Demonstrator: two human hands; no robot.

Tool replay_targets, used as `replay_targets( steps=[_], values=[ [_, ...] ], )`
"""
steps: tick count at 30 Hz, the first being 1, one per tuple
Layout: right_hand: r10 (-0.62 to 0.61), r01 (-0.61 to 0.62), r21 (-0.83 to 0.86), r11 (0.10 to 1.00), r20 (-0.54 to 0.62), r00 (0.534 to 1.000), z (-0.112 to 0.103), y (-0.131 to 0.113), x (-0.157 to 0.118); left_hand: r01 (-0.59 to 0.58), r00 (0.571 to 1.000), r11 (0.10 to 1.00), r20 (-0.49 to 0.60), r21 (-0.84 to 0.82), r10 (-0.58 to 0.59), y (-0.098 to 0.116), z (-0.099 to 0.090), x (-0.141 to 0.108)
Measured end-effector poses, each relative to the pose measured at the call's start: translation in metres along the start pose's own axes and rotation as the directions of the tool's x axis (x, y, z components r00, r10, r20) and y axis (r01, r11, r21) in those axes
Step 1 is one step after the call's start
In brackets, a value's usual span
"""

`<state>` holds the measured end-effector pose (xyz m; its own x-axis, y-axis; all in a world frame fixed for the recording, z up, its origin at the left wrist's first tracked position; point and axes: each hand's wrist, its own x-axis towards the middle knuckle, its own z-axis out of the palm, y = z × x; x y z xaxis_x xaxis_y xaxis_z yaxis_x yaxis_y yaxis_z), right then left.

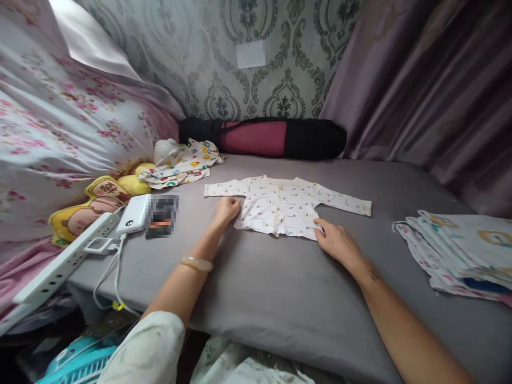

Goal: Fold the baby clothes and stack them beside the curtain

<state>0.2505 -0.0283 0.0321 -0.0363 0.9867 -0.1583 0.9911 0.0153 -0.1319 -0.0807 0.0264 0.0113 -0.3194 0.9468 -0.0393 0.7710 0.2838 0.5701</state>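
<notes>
A small white baby shirt point(276, 205) with a scattered print lies spread flat, its two long sleeves stretched out to the sides. My left hand point(229, 209) is closed at the shirt's left side, just below the sleeve, with fingers curled on the edge of the cloth. At the lower right corner, my right hand point(335, 238) pinches the hem between thumb and fingers. A pale bangle point(197, 263) circles my left wrist.
The shirt lies on a grey-covered surface point(256, 282). Folded clothes point(468, 250) are stacked at right; a patterned garment point(182, 164) lies at back left. A black and maroon roll bag point(256, 137) borders the wall. A power strip point(70, 256) and white power bank point(135, 213) sit left.
</notes>
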Motion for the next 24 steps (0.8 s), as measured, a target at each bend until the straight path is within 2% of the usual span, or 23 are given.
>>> replay_targets(
  steps=[3, 7, 12, 14, 16, 19, 20, 22, 24],
  values=[
    [-0.009, 0.009, 0.026, 1.000, -0.003, 1.000, 0.000, -0.001, -0.002, 0.080, 0.996, 0.996, -0.043, -0.047, -0.082, 0.012, 0.011, 0.017],
    [-0.019, 0.019, 0.041, 0.999, -0.012, 1.000, 0.001, -0.001, -0.003, 0.137, 0.985, 0.990, -0.099, -0.040, -0.140, 0.026, 0.019, 0.021],
    [-0.021, 0.021, 0.045, 0.999, -0.006, 1.000, 0.001, 0.001, -0.002, 0.138, 0.989, 0.988, -0.045, -0.074, -0.141, 0.027, 0.019, 0.024],
    [-0.028, 0.028, 0.049, 0.998, 0.003, 1.000, 0.000, 0.002, -0.003, 0.107, 0.994, 0.993, -0.025, -0.057, -0.109, 0.023, 0.017, 0.025],
    [-0.031, 0.032, 0.031, 0.999, -0.026, 0.999, -0.002, 0.002, -0.007, 0.034, 0.996, 0.999, -0.080, -0.006, -0.034, 0.021, 0.015, 0.023],
    [-0.086, 0.084, -0.019, 0.996, -0.176, 0.981, -0.004, -0.006, -0.013, -0.132, 0.971, 0.990, -0.193, 0.057, 0.141, 0.021, 0.010, 0.007],
    [-0.145, 0.147, -0.010, 0.989, -0.233, 0.962, -0.004, -0.011, -0.013, -0.216, 0.961, 0.975, -0.168, 0.048, 0.221, 0.023, 0.008, -0.001],
    [-0.312, 0.346, 0.071, 0.935, -0.298, 0.902, -0.002, -0.025, -0.010, -0.405, 0.914, 0.914, 0.002, -0.042, 0.405, 0.029, 0.006, -0.022],
    [-0.462, 0.530, 0.199, 0.825, -0.302, 0.834, 0.002, -0.041, -0.004, -0.535, 0.798, 0.824, 0.209, -0.184, 0.565, 0.035, 0.007, -0.042]
  ],
)
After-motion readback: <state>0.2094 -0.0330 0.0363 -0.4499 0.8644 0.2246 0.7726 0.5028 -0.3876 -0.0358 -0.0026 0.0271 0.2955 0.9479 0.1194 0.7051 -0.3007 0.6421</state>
